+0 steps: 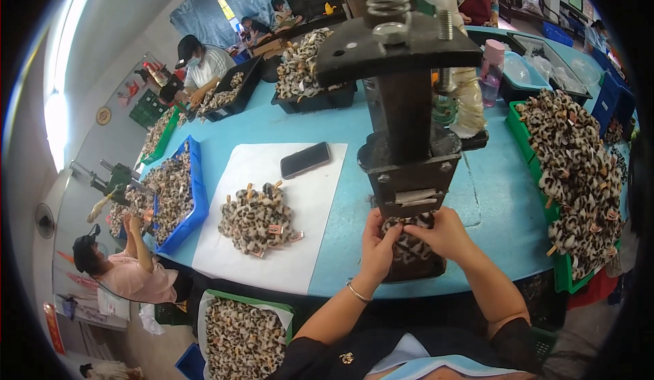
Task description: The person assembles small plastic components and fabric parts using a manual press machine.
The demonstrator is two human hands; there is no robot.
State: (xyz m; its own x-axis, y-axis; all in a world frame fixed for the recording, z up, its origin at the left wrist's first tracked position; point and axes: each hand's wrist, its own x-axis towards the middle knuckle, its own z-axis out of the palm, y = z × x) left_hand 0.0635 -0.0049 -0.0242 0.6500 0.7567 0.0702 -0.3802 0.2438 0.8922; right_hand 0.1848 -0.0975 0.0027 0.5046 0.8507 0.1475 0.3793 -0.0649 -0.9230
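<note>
A small plush piece (410,248) with dark and pale spotted fur lies under the head of a black hand press (402,111). My left hand (379,242) grips its left side, thumb pressed on top. From the other side my right hand (439,235) holds it too, the two thumbs almost meeting. The fingers beneath are partly hidden by the fur and the press. Left of the press, a pile of similar plush pieces (256,218) with tan tabs and small printed tags rests on a white sheet (289,265).
A dark phone (305,161) lies on the sheet. Green crates heaped with plush stand at the right (560,271) and below the table (291,322). A blue tray (197,182) is at left, a pink-capped bottle (491,73) behind the press. Other people (126,271) work around the table.
</note>
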